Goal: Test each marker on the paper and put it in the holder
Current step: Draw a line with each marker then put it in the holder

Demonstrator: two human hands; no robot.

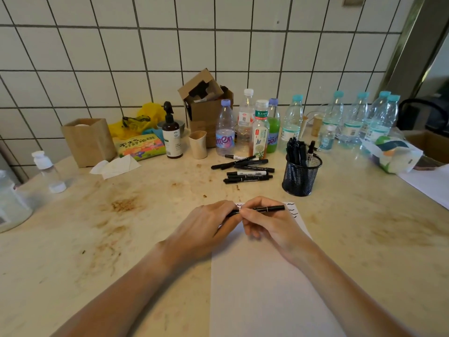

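Note:
A black marker [266, 208] lies level between both hands, just above the far end of a white paper sheet [262, 283]. My left hand [206, 227] grips its left end and my right hand [266, 222] pinches its middle, so the right end sticks out free. Short black test strokes [292, 210] show on the paper's far right corner. Behind, several loose black markers [245, 170] lie in a pile on the table. To their right stands a black mesh holder [301, 177] with several markers upright in it.
Many water and drink bottles [261, 127] line the tiled wall behind the markers. A beige cup [198, 144], a brown pump bottle [171, 132], cardboard boxes [206, 105] and tissues [114, 166] sit at the back left. More paper [430, 183] lies at the right edge.

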